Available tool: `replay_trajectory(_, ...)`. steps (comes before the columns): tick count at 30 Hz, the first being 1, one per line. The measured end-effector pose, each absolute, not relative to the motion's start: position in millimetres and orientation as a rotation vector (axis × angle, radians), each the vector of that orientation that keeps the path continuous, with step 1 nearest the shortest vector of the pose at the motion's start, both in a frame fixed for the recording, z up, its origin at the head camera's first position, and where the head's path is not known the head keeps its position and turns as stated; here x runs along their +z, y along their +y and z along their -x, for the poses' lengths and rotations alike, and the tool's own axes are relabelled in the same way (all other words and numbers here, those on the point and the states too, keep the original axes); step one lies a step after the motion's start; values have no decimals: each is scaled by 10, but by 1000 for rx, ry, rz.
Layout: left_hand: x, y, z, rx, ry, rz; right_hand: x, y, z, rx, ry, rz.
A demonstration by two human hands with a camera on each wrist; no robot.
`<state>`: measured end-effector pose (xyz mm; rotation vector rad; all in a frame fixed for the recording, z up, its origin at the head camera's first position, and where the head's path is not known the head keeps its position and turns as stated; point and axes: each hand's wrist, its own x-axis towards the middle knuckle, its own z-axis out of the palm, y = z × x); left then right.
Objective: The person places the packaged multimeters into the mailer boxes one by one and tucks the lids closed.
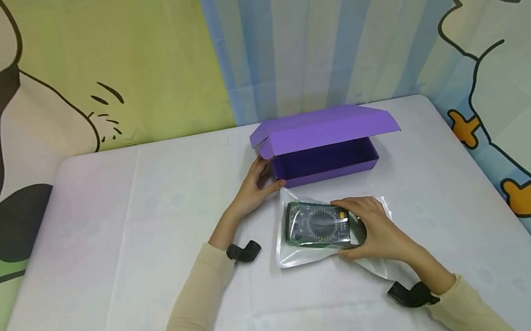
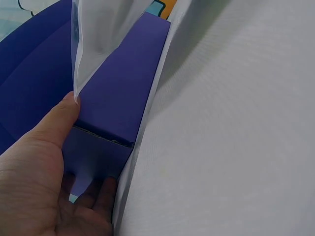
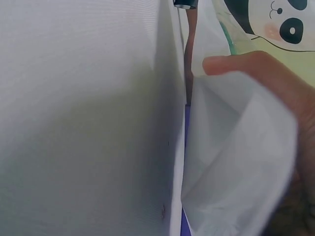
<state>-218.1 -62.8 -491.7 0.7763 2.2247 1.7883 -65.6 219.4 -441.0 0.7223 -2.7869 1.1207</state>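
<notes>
A purple cardboard box (image 1: 330, 174) stands on the table with its lid (image 1: 328, 128) raised. At its left end, my left hand (image 1: 252, 189) grips the corner, thumb at the front edge and fingers along the side. In front of the box, a black-faced multimeter (image 1: 319, 225) with a round dial and a green edge lies inside a clear and white plastic bag (image 1: 291, 256). My right hand (image 1: 375, 229) holds the bagged multimeter by its right end. In the left wrist view, the bag (image 2: 101, 39) hangs by the left thumb; in the right wrist view, it hides most fingers.
A white cloth covers the table (image 1: 150, 231). Printed curtains (image 1: 146, 51) with cartoon figures close off the back and sides. Each wrist carries a black camera mount, such as the left mount (image 1: 245, 252).
</notes>
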Motion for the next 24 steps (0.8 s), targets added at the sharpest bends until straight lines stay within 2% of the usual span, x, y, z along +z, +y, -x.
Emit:
replay_trajectory(7,-4823,-635,2138,1798,2198,-824,-4369,2226,649,1090,-2777,-715)
replay_trajectory(13,-4935,-648,2186,1808,2216,-837,-4342,2263,685,1075,-2748,-716)
replay_trajectory(24,-4922,-623,2179,1831,2224,-850,-4299,2284,789,1056,-2712,-738)
